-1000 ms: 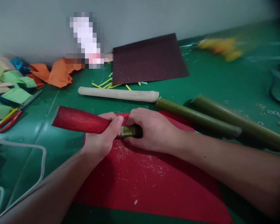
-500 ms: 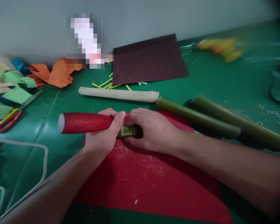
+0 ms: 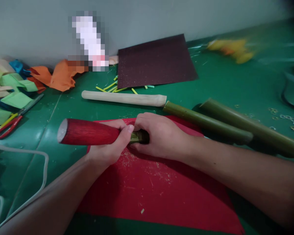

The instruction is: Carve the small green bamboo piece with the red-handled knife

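Observation:
My left hand (image 3: 110, 145) is wrapped round a red-stained wooden handle (image 3: 85, 132) that points left, just above a red mat (image 3: 156, 189). Pressed against it from the right, my right hand (image 3: 161, 137) is closed over a short green bamboo piece (image 3: 139, 137) that meets the handle's end; most of that piece is hidden under my fingers. Pale shavings lie scattered on the mat below both hands.
A pale wooden stick (image 3: 123, 98) joined to a green bamboo pole (image 3: 205, 122) lies behind my hands, a thicker bamboo tube (image 3: 247, 127) beside it. A dark sandpaper sheet (image 3: 156, 62), red-handled scissors (image 3: 12, 119), coloured paper scraps (image 3: 19, 85), a white cable (image 3: 26, 153) and small metal rings (image 3: 287, 119) lie around.
The red handle's free end has turned: it pointed up-left a second ago and now lies more level with its cut end facing me. My right hand has barely moved.

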Demonstrator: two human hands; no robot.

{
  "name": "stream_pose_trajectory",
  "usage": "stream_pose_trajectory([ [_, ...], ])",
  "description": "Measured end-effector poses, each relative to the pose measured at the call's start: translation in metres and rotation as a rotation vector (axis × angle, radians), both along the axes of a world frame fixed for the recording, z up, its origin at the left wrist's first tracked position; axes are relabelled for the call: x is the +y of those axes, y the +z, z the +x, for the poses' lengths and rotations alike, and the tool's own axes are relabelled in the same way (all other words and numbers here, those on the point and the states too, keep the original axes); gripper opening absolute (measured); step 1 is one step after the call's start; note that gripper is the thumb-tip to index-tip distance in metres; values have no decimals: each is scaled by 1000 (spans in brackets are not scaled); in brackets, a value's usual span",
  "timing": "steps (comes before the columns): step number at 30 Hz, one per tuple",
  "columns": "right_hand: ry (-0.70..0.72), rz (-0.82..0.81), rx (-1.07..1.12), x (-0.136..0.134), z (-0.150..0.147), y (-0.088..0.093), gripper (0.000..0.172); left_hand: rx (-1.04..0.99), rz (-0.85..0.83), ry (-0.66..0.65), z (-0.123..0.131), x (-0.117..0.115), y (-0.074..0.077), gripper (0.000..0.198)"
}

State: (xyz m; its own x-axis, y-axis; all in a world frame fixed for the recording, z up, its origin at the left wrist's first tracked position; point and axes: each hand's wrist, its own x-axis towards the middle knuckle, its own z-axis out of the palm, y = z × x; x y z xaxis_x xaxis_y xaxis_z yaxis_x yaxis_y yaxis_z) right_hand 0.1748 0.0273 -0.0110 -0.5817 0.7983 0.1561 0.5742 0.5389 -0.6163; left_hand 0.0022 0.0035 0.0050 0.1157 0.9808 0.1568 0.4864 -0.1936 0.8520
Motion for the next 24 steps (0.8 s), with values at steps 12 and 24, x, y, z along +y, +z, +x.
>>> stream_pose_trajectory([
  [12,-1,15,-6,-1,1,0,18,-122,-6,54,-1,5,-3,35],
  [24,0,-16,-34,0,0,3,17,-71,16,83,1,5,-4,28],
])
